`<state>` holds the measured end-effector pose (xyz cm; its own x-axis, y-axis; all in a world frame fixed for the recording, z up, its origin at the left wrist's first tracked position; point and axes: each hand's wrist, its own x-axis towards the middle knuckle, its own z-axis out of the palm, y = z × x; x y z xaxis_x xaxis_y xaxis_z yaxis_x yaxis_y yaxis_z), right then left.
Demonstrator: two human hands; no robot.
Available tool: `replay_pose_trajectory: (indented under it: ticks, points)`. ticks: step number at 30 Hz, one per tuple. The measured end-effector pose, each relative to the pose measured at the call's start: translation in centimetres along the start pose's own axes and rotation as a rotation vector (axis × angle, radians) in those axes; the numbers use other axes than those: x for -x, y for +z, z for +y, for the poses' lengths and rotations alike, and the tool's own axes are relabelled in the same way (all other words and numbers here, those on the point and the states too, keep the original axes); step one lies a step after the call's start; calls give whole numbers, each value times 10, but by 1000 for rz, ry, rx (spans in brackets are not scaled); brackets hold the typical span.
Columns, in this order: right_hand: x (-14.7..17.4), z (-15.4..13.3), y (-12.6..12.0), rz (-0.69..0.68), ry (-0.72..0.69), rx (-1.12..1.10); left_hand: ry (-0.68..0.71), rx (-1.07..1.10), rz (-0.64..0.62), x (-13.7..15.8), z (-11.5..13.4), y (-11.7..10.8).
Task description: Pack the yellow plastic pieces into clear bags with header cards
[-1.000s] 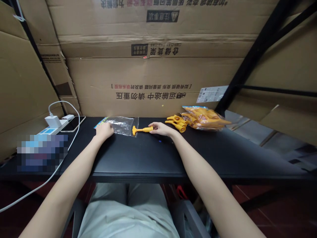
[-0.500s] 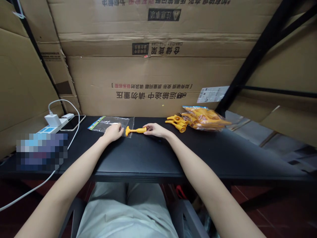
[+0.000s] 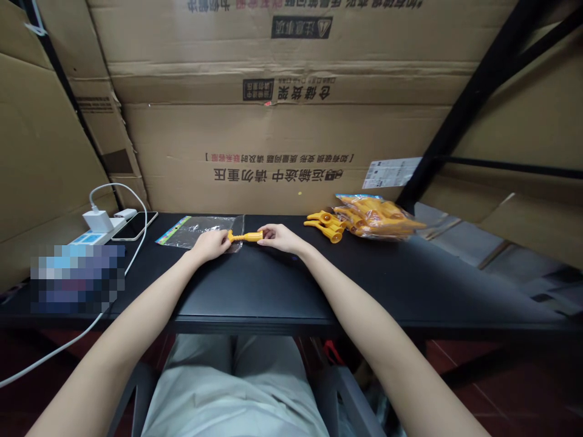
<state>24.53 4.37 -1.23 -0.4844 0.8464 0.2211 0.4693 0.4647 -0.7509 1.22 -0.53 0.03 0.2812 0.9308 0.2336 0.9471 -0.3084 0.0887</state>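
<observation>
Between my hands, a yellow plastic T-handled piece [image 3: 251, 237] lies sideways, with a twisted shaft and a thicker ribbed end. My right hand [image 3: 281, 237] pinches the ribbed end between thumb and fingers. At the T-shaped end, my left hand [image 3: 211, 244] is closed, fingertips on the handle and covering part of it. Beneath the left hand and the shaft lies a clear plastic bag [image 3: 200, 226], flat, with a blue-green header strip at its left end. Whether the left fingers also grip the bag cannot be made out.
Loose yellow pieces [image 3: 328, 230] lie right of my hands, beside a clear bag packed with yellow pieces [image 3: 378, 218]. On the left are a phone [image 3: 135, 226], a power strip [image 3: 86, 237] with a charger, and a white cable [image 3: 136, 255]. Cardboard [image 3: 282, 133] walls the black table [image 3: 255, 291].
My left hand has moved slightly right and closed on the T-shaped end. The yellow piece and my right hand have shifted slightly left. The flat bag has also slid left.
</observation>
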Motion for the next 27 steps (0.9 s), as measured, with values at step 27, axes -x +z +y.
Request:
replay_pose_trajectory:
  ticks: [27]
  points:
    - [5, -29, 36, -46, -58, 163, -698, 86, 242, -2, -77, 2]
